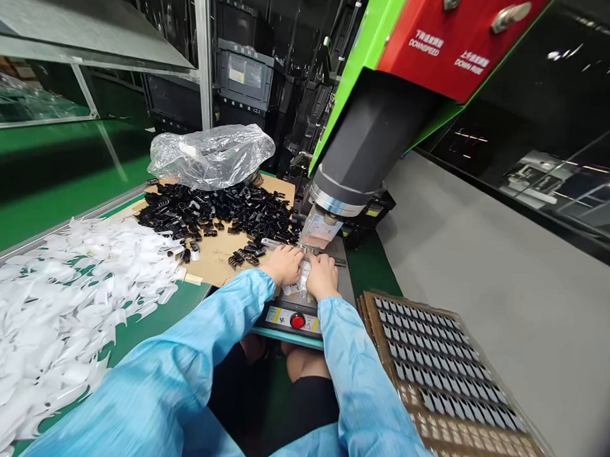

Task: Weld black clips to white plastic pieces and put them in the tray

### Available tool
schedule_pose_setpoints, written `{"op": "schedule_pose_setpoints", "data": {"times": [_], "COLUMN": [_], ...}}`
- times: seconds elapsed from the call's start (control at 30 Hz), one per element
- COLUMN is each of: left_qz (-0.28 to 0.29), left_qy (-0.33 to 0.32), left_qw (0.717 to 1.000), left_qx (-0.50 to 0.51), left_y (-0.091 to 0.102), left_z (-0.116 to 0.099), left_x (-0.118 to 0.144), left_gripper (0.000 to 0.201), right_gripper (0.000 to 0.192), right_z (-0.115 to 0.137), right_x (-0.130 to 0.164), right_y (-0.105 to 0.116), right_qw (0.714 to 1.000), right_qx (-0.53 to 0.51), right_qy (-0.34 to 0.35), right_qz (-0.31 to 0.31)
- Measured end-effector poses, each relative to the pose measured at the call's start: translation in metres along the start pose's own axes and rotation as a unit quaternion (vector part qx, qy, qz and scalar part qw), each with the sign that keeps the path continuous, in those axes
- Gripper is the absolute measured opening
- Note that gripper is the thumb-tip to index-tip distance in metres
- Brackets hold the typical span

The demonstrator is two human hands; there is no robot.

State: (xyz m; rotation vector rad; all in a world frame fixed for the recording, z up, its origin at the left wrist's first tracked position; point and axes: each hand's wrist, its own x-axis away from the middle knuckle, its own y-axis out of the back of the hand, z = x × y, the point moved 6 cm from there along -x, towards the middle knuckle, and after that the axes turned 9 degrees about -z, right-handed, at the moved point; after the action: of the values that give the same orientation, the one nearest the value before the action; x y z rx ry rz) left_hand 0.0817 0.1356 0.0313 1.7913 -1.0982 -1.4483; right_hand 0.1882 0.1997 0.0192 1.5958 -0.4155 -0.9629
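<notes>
My left hand (284, 264) and my right hand (322, 276) rest close together on the base plate (345, 256) of a press machine, right under its metal horn (319, 230). Between the two hands sits a small white plastic part (303, 279), and both hands' fingers close on it. Both arms wear light blue sleeves. A red round button (297, 321) is on the machine's front panel just below my wrists.
A pile of small black parts (220, 215) lies on cardboard at left, with a crumpled clear bag (210, 155) behind. A heap of white plastic pieces (47, 299) covers the green bench. At right is a cardboard tray (445, 373) of finished parts in rows.
</notes>
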Motion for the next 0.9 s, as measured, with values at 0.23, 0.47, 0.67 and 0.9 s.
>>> {"op": "schedule_pose_setpoints", "data": {"times": [0.23, 0.47, 0.67, 0.9], "left_qz": [-0.033, -0.02, -0.002, 0.013], "left_qy": [0.086, 0.245, 0.231, 0.207], "left_qw": [0.996, 0.969, 0.973, 0.978], "left_qx": [-0.003, 0.01, 0.016, 0.014], "left_y": [0.045, 0.062, 0.057, 0.062], "left_z": [0.071, 0.154, 0.151, 0.151], "left_x": [0.049, 0.123, 0.136, 0.129], "left_gripper": [0.04, 0.044, 0.027, 0.011], "right_gripper": [0.069, 0.045, 0.03, 0.014], "right_z": [0.004, 0.093, 0.148, 0.157], "right_x": [0.003, 0.023, 0.017, 0.008], "right_y": [-0.002, -0.003, -0.019, -0.033], "right_qw": [1.0, 0.983, 0.977, 0.987], "right_qx": [-0.013, -0.145, -0.173, -0.123], "right_qy": [-0.019, 0.097, 0.123, 0.103], "right_qz": [-0.014, -0.064, -0.031, -0.031]}}
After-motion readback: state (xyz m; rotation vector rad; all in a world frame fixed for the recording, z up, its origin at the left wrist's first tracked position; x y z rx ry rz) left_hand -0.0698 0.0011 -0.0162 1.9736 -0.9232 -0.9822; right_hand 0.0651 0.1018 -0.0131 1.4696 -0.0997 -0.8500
